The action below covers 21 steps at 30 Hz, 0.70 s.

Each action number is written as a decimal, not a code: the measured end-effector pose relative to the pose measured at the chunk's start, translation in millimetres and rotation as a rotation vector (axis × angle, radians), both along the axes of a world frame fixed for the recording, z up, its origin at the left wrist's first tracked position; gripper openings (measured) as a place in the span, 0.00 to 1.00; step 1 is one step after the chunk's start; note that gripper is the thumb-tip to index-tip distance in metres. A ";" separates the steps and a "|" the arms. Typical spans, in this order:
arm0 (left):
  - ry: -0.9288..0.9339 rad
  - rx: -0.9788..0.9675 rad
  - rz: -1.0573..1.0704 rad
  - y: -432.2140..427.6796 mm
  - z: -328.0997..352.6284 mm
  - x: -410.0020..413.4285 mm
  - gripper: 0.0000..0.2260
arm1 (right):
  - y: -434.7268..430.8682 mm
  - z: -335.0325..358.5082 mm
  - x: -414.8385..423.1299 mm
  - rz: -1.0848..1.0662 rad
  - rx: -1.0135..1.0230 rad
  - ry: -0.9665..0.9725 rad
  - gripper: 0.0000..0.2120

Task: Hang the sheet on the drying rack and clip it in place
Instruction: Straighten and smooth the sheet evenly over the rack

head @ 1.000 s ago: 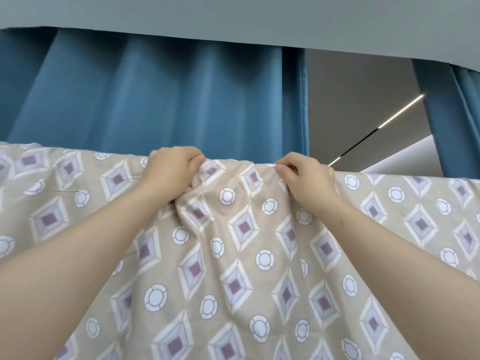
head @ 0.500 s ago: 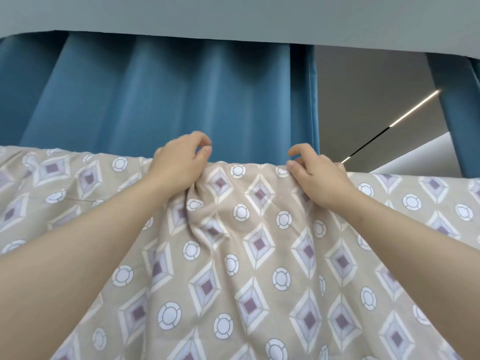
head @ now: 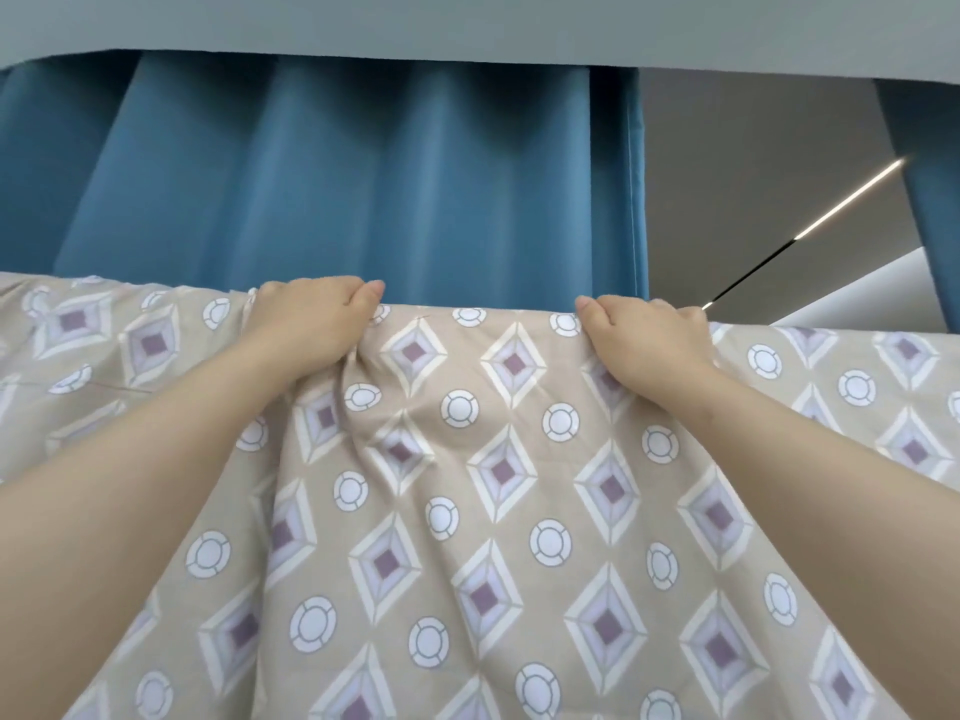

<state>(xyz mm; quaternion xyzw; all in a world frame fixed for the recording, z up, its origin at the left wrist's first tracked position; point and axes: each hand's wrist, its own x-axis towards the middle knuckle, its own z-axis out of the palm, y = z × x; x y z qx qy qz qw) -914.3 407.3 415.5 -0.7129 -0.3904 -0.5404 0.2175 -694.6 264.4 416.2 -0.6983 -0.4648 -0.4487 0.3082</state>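
A beige sheet (head: 498, 491) with purple diamonds and white circles fills the lower half of the view, draped over a high horizontal line. The rack bar under it is hidden by the cloth. My left hand (head: 311, 324) grips the sheet's top fold left of centre, fingers curled over the edge. My right hand (head: 644, 335) grips the same fold to the right, thumb and fingers pinched on the cloth. Between the hands the top edge runs fairly flat, with creases bunched below my left hand. No clip is in view.
A blue pleated curtain (head: 363, 189) hangs right behind the sheet. A grey ceiling band (head: 467, 23) runs along the top. To the right is a grey ceiling with a light strip (head: 852, 200) and another blue curtain (head: 930, 200).
My hands have moved apart along the top fold, and the bunched cloth between them has been pulled flatter. The camera has tilted slightly.
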 end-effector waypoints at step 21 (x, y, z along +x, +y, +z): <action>-0.067 -0.009 -0.224 -7.0 4.8 -32.9 0.12 | 46.3 -5.2 -95.5 0.218 0.055 -0.227 0.17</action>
